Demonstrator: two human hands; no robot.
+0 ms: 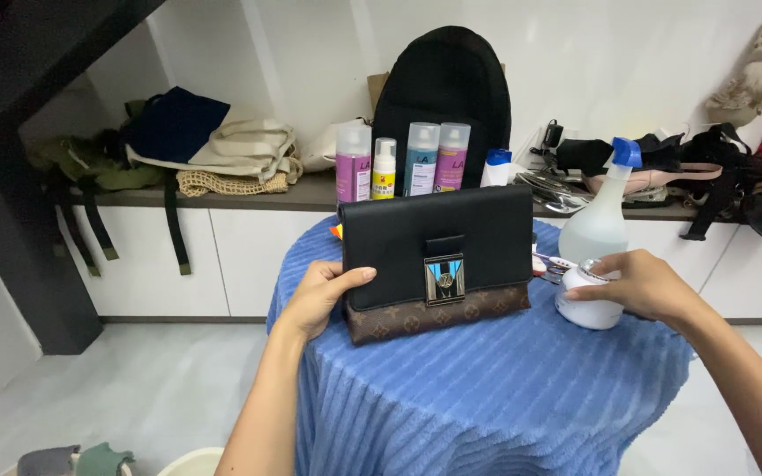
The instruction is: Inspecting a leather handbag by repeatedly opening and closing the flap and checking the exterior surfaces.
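Note:
A black handbag point(434, 238) with a brown patterned base and a metal clasp stands upright on a round table covered in blue ribbed cloth point(487, 397). My left hand point(321, 295) grips the bag's left edge, thumb across its front. My right hand point(641, 284) rests over the top of a small white jar point(586, 308) to the right of the bag. A clear spray bottle point(601, 216) with a blue trigger stands just behind the jar.
Several cleaning bottles point(403, 163) line up behind the bag, in front of a black backpack point(443, 84). A long shelf point(310, 192) along the wall holds bags at left and shoes and straps at right. A white bin rim point(191, 461) sits on the floor.

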